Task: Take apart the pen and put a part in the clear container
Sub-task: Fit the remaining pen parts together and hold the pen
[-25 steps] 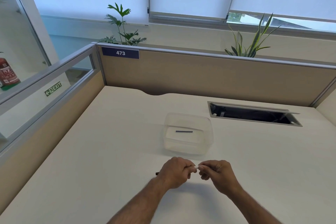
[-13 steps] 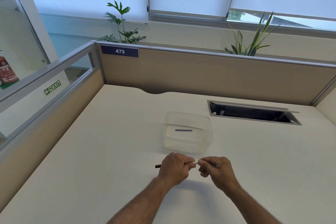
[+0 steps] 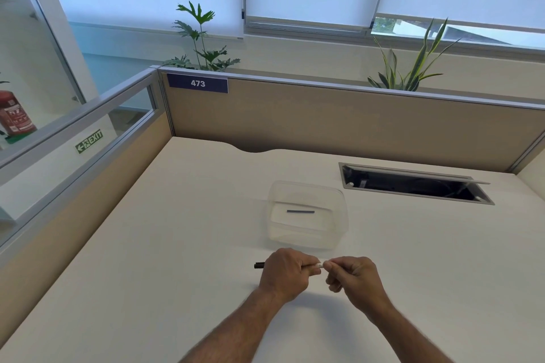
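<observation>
Both hands hold a pen (image 3: 259,265) level above the desk, just in front of the clear container (image 3: 339,233). My left hand (image 3: 287,275) is closed around the barrel, and the dark end sticks out to its left. My right hand (image 3: 352,278) pinches the whitish end at the gap between the hands. Most of the pen is hidden inside the fists. A thin dark pen part (image 3: 300,211) lies flat on the bottom of the container.
The pale desk (image 3: 177,244) is walled by beige partitions at the back and left. A cable hatch (image 3: 413,186) with its lid open lies at the back right, beyond the container. Plants stand behind the back partition.
Both hands have shifted slightly away from me toward the container, and more of the pen's dark end shows to the left of my left fist. The grip is unchanged.
</observation>
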A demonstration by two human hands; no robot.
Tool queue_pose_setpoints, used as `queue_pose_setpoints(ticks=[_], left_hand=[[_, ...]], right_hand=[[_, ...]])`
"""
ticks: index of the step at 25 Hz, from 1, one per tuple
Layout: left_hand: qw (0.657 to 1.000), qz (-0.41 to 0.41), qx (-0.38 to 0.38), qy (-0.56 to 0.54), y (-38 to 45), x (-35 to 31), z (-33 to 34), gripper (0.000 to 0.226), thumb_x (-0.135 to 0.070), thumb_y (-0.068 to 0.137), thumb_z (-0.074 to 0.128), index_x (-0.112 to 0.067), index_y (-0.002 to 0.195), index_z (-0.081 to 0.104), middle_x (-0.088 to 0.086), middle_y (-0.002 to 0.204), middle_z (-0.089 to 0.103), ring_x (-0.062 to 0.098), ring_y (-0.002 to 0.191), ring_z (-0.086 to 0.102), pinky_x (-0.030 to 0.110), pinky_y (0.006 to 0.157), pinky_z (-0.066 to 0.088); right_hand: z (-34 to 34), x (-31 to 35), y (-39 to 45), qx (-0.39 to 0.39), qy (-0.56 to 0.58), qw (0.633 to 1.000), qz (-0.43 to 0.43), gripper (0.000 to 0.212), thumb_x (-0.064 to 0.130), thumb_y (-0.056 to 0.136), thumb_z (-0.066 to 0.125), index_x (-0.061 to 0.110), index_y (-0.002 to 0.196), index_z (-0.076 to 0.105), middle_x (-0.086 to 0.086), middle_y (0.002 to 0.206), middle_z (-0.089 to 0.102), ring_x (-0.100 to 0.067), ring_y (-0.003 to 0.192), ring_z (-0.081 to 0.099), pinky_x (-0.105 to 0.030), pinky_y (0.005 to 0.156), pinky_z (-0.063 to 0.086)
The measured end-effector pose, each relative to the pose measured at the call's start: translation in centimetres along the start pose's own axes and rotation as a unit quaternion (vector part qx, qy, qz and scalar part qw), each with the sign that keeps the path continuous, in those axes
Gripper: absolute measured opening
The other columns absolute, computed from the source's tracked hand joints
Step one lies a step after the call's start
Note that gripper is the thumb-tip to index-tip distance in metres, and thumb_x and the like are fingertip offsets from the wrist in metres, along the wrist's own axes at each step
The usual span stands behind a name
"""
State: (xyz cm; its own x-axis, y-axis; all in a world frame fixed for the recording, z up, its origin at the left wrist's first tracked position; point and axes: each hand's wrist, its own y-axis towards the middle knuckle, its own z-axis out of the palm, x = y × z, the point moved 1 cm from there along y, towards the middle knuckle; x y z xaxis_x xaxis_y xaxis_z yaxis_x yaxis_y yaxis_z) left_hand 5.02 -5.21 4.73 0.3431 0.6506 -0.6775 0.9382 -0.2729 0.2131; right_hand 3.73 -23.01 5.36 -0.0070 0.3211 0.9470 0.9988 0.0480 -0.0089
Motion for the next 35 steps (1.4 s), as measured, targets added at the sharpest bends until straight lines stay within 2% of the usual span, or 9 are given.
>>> queue_pose_setpoints(ticks=[3,7,10,13,16,21,27,32,35], left_hand=[[1.000,0.007,-0.002,0.013,0.1,-0.3,0.1,0.020,-0.038,0.089,0.064,-0.029,0.104,0.074,-0.002,0.088,0.078,0.016,0.077,0.066,0.028,0.068,0.053],[0.999,0.020,0.010,0.036,0.3,-1.1,0.4,0.020,-0.039,0.091,0.061,-0.029,0.102,0.074,0.001,0.084,0.076,0.020,0.075,0.064,0.033,0.067,0.054],[0.995,0.038,0.029,0.082,0.4,-1.1,0.4,0.022,-0.041,0.092,0.057,-0.026,0.097,0.073,0.001,0.078,0.073,0.021,0.070,0.060,0.035,0.064,0.053],[0.990,0.039,0.040,0.126,0.5,-1.1,0.2,0.025,-0.041,0.093,0.054,-0.023,0.089,0.070,0.001,0.074,0.071,0.022,0.065,0.058,0.033,0.059,0.050],[0.989,0.032,0.045,0.136,0.6,-1.2,-0.1,0.024,-0.040,0.093,0.052,-0.024,0.091,0.070,0.002,0.078,0.073,0.026,0.069,0.061,0.033,0.063,0.048],[0.988,0.034,0.050,0.143,0.7,-1.3,-0.5,0.025,-0.039,0.097,0.048,-0.027,0.096,0.070,0.001,0.085,0.075,0.028,0.074,0.064,0.035,0.067,0.051],[0.986,0.036,0.092,0.133,0.8,-1.1,-1.0,0.027,-0.032,0.094,0.043,-0.026,0.088,0.069,0.001,0.080,0.073,0.026,0.072,0.062,0.038,0.068,0.055],[0.986,0.052,0.098,0.126,0.9,-0.8,-1.2,0.024,-0.027,0.093,0.046,-0.025,0.088,0.070,0.000,0.079,0.074,0.024,0.069,0.061,0.036,0.066,0.054],[0.989,0.070,0.068,0.112,0.9,-0.9,-1.0,0.024,-0.033,0.094,0.049,-0.024,0.089,0.071,0.001,0.079,0.074,0.025,0.068,0.062,0.033,0.063,0.050]], right_hand=[[-0.2,0.1,-0.1,0.008,-0.028,1.000,0.010,0.039,0.022,0.094,0.065,0.016,0.056,0.070,-0.005,0.046,0.062,-0.013,0.041,0.054,-0.025,0.047,0.047],[0.2,-0.1,-0.2,-0.004,-0.038,0.999,0.031,0.060,0.031,0.102,0.050,0.015,0.045,0.043,0.001,0.039,0.041,-0.014,0.041,0.035,-0.030,0.051,0.033],[-0.1,-0.3,-0.2,0.014,-0.024,0.998,0.055,0.069,0.043,0.102,0.043,0.011,0.041,0.049,-0.007,0.039,0.049,-0.016,0.038,0.042,-0.026,0.047,0.038],[-0.8,-0.5,-0.3,0.012,0.013,0.999,0.039,0.051,0.038,0.103,0.046,0.007,0.068,0.066,-0.011,0.053,0.063,-0.021,0.045,0.056,-0.028,0.047,0.047],[-1.2,-0.8,-0.6,0.006,0.003,1.000,-0.028,0.019,0.025,0.094,0.053,0.018,0.079,0.060,-0.009,0.061,0.065,-0.024,0.051,0.061,-0.035,0.051,0.050],[-1.0,-1.7,-0.9,-0.008,-0.065,0.995,-0.077,0.014,0.019,0.094,0.055,0.028,0.084,0.060,-0.008,0.072,0.067,-0.021,0.058,0.065,-0.030,0.051,0.054],[-0.8,-2.4,-0.8,-0.013,-0.149,0.981,-0.120,0.032,0.003,0.098,0.053,0.030,0.080,0.052,-0.001,0.070,0.063,-0.015,0.057,0.060,-0.024,0.052,0.052],[-1.0,-1.5,-0.5,0.004,-0.137,0.981,-0.137,0.032,0.006,0.099,0.051,0.024,0.072,0.050,-0.005,0.060,0.056,-0.020,0.050,0.055,-0.037,0.050,0.050],[-0.5,-1.2,-0.5,0.001,-0.120,0.986,-0.117,0.043,0.012,0.103,0.047,0.028,0.062,0.047,-0.002,0.047,0.051,-0.014,0.039,0.047,-0.034,0.043,0.042]])
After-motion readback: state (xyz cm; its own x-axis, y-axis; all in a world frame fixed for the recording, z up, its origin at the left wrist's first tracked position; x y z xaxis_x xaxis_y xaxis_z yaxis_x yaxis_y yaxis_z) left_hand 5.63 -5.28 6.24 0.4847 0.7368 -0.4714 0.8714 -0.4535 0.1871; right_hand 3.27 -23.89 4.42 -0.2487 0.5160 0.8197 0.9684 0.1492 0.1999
